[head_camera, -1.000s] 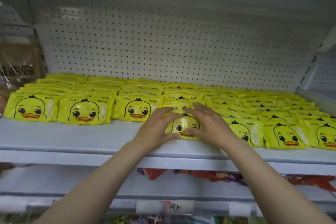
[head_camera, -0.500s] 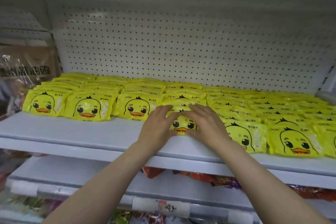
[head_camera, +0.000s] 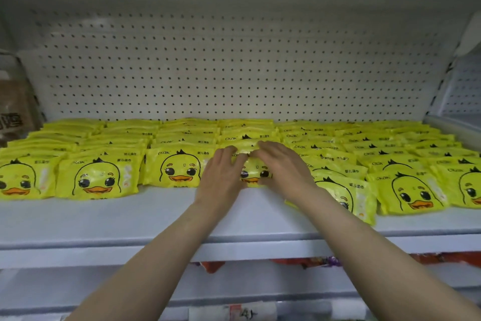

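- Target: duck packet (head_camera: 253, 173), yellow, lying flat at the front of its column on the white shelf (head_camera: 130, 221). It is mostly covered, with only the eyes and beak showing between the hands.
- Grip, left hand (head_camera: 221, 177): fingers fairly straight, laid over the duck packet's left half, pressing, not wrapped round it.
- Grip, right hand (head_camera: 282, 171): the same on the right half, fingers flat. Fingertips of both hands nearly meet at the back edge.
- Thumbs sit by the front edge; cannot tell whether they hook under.
- Key relation: the duck packet lies directly under and between the palms, long axis left-right along the shelf lip. One hand is on each end, both equally near.
- Front edge is roughly level with the left neighbour (head_camera: 179, 167); the right neighbour (head_camera: 341, 195) juts further toward the lip.
- Judgement: squaring the packet into its row. Any push should go straight back with even pressure from both hands, or it skews.
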The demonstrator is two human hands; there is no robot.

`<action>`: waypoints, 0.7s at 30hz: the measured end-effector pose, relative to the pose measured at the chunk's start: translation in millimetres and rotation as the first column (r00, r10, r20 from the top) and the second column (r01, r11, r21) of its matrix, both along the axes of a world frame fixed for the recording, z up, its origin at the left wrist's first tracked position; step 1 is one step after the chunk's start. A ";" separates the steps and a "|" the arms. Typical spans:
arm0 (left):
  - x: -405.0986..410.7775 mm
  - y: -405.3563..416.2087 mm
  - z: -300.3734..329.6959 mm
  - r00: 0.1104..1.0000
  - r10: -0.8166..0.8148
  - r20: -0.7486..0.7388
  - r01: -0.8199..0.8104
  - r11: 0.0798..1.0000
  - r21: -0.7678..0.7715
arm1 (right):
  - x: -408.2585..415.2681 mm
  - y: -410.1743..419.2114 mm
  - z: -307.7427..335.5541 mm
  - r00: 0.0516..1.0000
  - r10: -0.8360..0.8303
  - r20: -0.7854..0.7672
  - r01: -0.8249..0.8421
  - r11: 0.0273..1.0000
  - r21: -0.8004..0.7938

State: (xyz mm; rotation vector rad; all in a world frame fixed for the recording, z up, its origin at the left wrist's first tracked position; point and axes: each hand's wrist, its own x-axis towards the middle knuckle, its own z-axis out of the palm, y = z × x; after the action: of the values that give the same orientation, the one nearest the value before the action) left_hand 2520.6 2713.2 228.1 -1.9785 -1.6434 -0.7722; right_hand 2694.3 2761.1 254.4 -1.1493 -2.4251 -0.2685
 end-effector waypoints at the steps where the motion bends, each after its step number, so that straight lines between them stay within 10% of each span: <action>1: -1.6 -0.3 -1.7 1.000 -0.020 -0.001 0.020 1.000 0.015 | 4.4 -0.9 -0.4 0.999 -0.010 -0.030 0.010 1.000 0.002; 21: -14.9 19.7 -2.2 0.935 -0.187 0.302 0.207 0.978 -0.036 | 2.7 5.4 7.7 0.989 -0.060 -0.132 0.035 0.981 -0.188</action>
State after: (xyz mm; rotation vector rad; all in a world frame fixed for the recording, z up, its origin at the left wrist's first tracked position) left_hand 2505.7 2732.9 225.9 -2.1853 -1.6664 -1.1532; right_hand 2697.0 2766.5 262.2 -1.2627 -2.3420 0.0234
